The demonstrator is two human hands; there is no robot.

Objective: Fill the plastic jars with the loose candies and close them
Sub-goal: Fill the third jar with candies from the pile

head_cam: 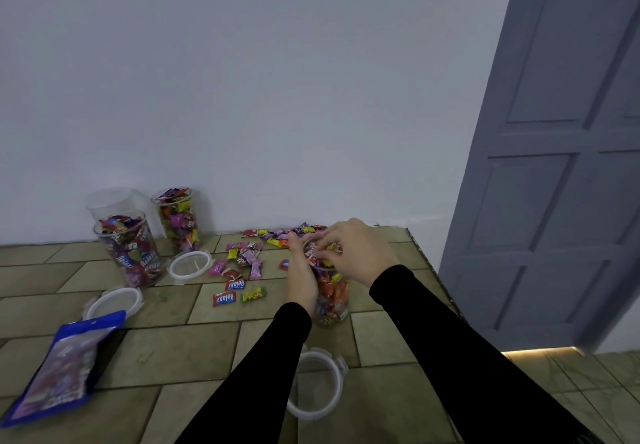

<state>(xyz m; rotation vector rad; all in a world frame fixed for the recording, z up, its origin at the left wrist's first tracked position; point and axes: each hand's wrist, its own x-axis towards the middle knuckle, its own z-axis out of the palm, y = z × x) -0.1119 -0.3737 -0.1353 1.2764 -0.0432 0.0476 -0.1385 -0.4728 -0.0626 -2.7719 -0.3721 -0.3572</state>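
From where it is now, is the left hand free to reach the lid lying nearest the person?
Probably not right away. The left hand is gripping the side of the jar being filled, steadying it. The lid lies bare just below that forearm, so once the jar is let go the way looks open.

Three jars [130,249] stand left by the wall [242,80]; loose candies [242,260] lie between them and a fourth jar [332,298].

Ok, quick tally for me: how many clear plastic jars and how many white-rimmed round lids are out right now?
Clear plastic jars: 4 (rear empty, front-left filled, rear filled, one held between the hands)
White-rimmed round lids: 3 ()
Total: 7
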